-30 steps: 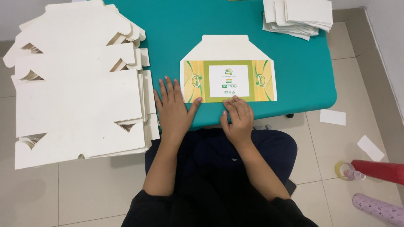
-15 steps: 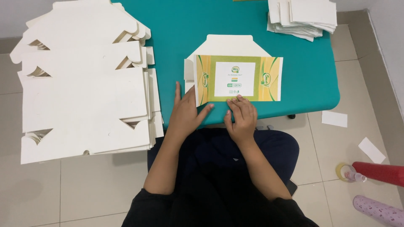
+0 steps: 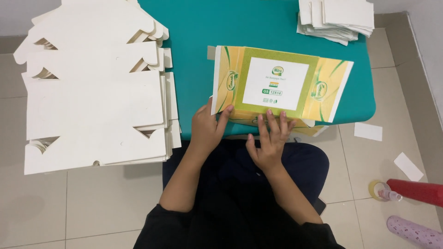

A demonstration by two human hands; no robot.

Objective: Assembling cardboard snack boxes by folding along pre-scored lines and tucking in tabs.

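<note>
Now both hands grip the near edge of a yellow-green printed carton (image 3: 280, 85) on the teal table (image 3: 194, 27): left hand (image 3: 207, 129) apparently pinching its corner, right hand (image 3: 270, 138) spread flat, fingers pressing down.

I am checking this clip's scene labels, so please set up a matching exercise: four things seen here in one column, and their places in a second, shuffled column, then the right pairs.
Things
1. printed box
2. big stack of flat white cardboard
3. small pile of white sheets
4. red tube

Places
A. on the floor tiles, lower right
B. far right corner of the teal table
C. left of the table, overhanging its edge
D. on the table's near edge, under the left hand and right hand

Pairs: 1-D, 2-C, 3-B, 4-A
</note>
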